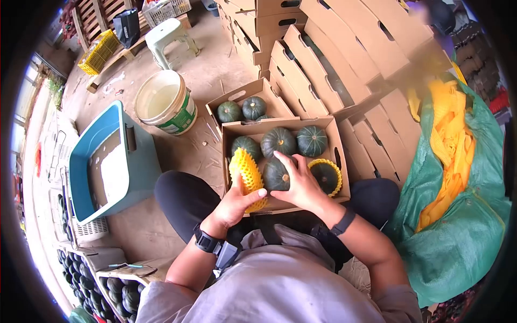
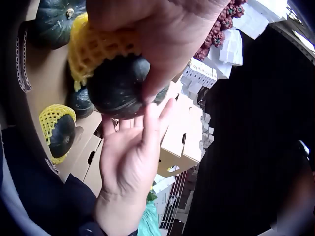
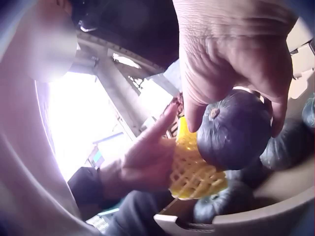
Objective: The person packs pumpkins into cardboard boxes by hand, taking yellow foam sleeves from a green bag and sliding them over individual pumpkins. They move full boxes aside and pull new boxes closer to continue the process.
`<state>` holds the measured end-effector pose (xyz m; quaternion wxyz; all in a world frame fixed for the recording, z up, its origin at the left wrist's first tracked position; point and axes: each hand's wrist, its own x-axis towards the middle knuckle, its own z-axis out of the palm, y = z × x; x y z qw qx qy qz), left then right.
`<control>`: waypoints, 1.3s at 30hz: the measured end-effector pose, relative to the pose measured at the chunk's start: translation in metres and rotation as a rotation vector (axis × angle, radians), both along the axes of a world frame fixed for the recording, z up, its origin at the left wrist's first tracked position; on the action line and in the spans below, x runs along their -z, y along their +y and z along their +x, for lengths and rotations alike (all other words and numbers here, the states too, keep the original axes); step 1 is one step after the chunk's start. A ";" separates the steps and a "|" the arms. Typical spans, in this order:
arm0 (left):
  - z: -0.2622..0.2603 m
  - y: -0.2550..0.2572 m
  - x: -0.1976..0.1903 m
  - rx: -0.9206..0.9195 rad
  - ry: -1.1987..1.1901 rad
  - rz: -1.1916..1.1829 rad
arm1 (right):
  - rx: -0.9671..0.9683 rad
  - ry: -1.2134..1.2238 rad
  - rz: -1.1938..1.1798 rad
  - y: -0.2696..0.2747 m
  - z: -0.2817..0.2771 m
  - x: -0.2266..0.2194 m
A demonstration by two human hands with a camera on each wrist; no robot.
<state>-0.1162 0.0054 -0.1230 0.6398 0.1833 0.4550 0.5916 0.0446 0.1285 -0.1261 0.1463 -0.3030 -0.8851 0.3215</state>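
Over an open cardboard box, my right hand grips a round, dark green pumpkin with fingers and thumb spread round its sides. My left hand holds a yellow foam net sleeve just left of it. In the left wrist view the net overlaps one side of the pumpkin. The right wrist view shows the pumpkin's stem near my right thumb. Other pumpkins sit in the box, one in a yellow net at the right.
A second box with pumpkins stands just beyond. Stacked cardboard boxes rise at the back right. On the left are a teal tub and a white bucket. A green sack with yellow nets lies at the right.
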 end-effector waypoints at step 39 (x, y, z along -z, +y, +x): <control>0.018 0.001 0.012 0.052 -0.407 0.158 | 0.150 0.919 -1.104 -0.036 0.013 -0.014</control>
